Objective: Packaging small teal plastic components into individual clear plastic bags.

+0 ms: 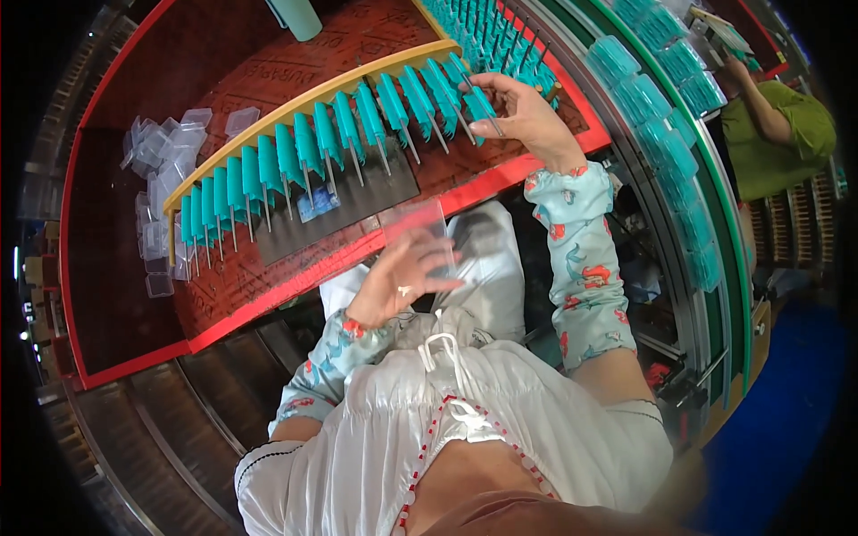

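A long wooden rack crosses the bench, with a row of metal rods sticking out toward me. Teal flat pieces hang in bunches on the rods. At the rack's right end, my right hand pinches the last teal bunch by its rod, thumb below and fingers above. My left hand, blurred by motion, is over my lap by the bench's front edge. It holds a clear plastic case, thin and see-through; the fingers partly cover it.
Loose clear cases lie heaped left of the rack. More teal pieces on upright rods stand at the far right. Beyond the red bench edge, filled teal cases line a green-edged conveyor. A person in green works across it.
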### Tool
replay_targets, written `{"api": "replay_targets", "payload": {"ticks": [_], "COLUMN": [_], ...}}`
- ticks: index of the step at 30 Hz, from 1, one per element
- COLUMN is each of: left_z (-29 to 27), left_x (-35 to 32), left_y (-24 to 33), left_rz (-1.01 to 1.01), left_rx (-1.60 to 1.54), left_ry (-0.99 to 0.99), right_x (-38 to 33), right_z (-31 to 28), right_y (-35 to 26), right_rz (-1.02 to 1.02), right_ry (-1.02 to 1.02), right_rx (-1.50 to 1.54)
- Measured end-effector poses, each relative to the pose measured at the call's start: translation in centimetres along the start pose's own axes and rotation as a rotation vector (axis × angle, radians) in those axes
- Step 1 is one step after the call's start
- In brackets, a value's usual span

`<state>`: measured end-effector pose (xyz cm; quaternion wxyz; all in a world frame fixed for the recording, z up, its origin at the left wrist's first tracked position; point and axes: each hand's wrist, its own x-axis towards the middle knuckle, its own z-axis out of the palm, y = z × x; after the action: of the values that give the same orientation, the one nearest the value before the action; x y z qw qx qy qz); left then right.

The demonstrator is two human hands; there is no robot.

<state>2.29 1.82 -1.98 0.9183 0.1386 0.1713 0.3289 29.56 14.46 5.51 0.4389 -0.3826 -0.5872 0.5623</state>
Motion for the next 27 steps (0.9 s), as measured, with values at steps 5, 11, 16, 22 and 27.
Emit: {"api": "replay_targets", "payload": {"ticks": [5,11,16,22,27], "left_z": [1.6,3.9,5.8,5.9,3.4], "left_x": [3.8,8.1,7.9,7.4,7.6], "left_y": [0.0,-2.1,-3.4,-3.3,-2.4], "left_rz": [0.076,-0.026,-0.042,-0.026,0.07], "left_rx": [-0.175,-0.343,-0.385,-0.268,-0.237], "left_ry": [0.1,-0.007,-0.037,0.039,0.197], "right_x": [-3.5,-11.8,-13.5,-13.0,-10.9], "right_z": [2.2,7.9,6.9,7.7,7.4], "right_y": [-1.2,3.2,5.5,4.8,6.1], "right_rz": [-0.029,-0.387,-0.307,-0.255,-0.35], "right_ry": [0.164,0.558,0.448,0.498,0.301], "right_rx": [-0.437,-0.225,0.138,-0.153,-0.736]}}
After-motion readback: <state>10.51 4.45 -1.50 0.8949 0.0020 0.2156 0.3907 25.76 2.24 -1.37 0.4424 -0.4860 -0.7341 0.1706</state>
